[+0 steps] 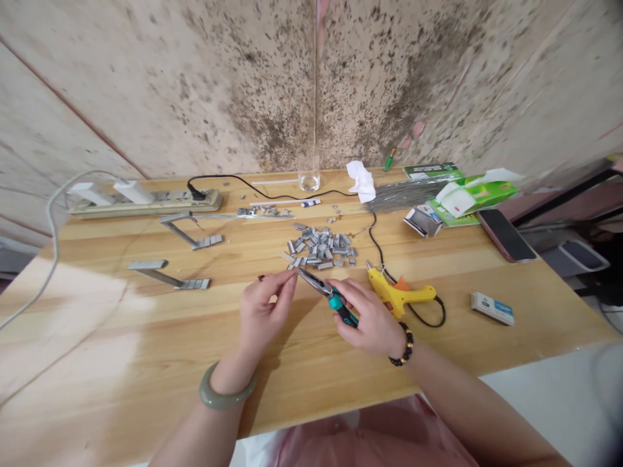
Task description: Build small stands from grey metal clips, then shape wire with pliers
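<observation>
Your right hand (374, 318) grips pliers (335, 303) between metal pieces (322, 245) and the bench's front edge (335, 407); your left hand (264, 310) pinches at their tips, contents unclear; a slip could nip you.

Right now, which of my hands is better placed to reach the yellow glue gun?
Probably your right hand: the yellow glue gun lies beside it, though it holds pliers. Your left hand is farther away.
</observation>
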A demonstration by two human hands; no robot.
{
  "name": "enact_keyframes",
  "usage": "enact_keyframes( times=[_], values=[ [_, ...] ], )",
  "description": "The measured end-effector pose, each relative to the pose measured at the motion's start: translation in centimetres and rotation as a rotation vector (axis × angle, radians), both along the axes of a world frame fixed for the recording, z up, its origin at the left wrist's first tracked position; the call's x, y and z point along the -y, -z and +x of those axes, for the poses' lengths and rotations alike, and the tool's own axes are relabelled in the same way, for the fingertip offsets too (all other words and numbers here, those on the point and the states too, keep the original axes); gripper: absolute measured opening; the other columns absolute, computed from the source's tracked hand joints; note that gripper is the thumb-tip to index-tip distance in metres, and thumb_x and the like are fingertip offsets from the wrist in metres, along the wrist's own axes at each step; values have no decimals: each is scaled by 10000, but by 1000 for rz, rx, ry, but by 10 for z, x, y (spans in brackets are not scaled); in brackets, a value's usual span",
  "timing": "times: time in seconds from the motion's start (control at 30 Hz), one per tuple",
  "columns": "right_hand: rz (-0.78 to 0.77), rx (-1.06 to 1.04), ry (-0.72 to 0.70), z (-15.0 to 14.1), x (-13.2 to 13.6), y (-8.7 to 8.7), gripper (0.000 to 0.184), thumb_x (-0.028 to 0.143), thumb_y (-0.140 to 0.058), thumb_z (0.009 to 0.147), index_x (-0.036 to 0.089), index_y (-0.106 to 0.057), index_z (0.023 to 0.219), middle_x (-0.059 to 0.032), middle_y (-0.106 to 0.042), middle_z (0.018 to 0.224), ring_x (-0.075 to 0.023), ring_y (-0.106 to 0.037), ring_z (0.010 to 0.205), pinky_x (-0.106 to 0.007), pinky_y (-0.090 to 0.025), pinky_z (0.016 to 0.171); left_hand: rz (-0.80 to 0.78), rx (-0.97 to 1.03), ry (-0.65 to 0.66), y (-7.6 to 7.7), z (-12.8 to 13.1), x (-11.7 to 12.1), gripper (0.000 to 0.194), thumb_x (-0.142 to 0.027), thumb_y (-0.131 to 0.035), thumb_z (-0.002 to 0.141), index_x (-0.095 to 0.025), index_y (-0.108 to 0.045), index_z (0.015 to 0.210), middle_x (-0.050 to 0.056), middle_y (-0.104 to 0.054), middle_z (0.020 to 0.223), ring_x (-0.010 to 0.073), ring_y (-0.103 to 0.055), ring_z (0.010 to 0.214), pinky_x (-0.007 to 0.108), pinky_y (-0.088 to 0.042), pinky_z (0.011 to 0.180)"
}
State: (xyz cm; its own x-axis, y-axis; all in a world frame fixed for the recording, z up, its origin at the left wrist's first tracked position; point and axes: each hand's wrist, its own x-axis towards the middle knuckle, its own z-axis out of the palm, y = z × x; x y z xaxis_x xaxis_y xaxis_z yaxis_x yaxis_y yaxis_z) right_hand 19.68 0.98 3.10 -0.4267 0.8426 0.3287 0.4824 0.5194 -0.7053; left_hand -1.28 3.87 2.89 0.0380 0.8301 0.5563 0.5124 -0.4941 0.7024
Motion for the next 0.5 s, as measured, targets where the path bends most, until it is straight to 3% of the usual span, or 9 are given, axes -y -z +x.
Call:
enact_keyframes(
  times=[0.23,0.5],
  values=[
    [-16,18,19,0,0,2,596,99,-545,756,194,-409,1328,-108,-575,1136,-215,-578,930,-369,-518,832,77,-89,-81,-2,1,1,179,-181,-571,843,-192,-701,965,23,-687,681,116,-545,541,241,-430,591],
    [-21,19,15,0,-1,3,608,93,-552,740,187,-414,1325,-112,-575,1127,-227,-574,959,-377,-511,850,110,-165,-32,3,1,-1,167,-174,-591,821,-201,-699,946,15,-651,616,131,-544,537,259,-417,611]
  ],
)
